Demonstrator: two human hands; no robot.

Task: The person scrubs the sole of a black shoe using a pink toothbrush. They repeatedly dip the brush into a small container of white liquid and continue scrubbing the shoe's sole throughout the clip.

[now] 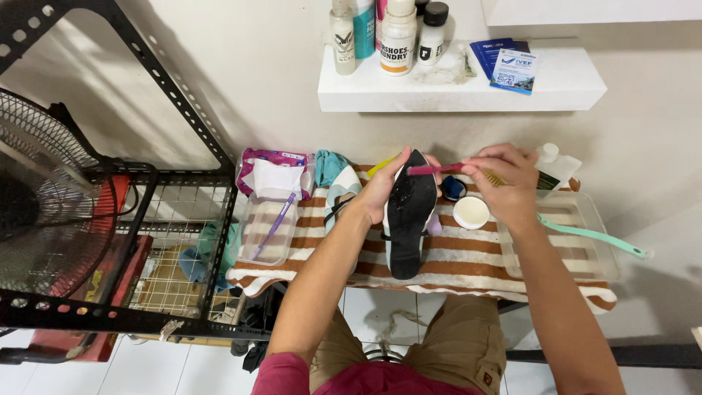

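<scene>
The left hand (384, 192) grips a black sandal (408, 216), its wet, glossy sole turned upward above the brown-and-white striped towel (468, 257). The right hand (508, 183) pinches a pink-handled brush (439, 170), held against the sole's upper end. A round white tub (471, 212) sits just beside them.

Surface (468, 256): carries the towel (453, 252), which bears everything below.
Centre: sandal (408, 216), sole up, held on the towel by the left hand (384, 186).
Above sandal's far end: brush (439, 170) in the right hand (508, 183).
Left: container (269, 227) holding a toothbrush (274, 225).
Right: tray (585, 249) with a long brush (592, 235) across it.
Between sandal and tray: round tub (471, 212).
Behind, on the wall: shelf (461, 88) with bottles (398, 33).
</scene>
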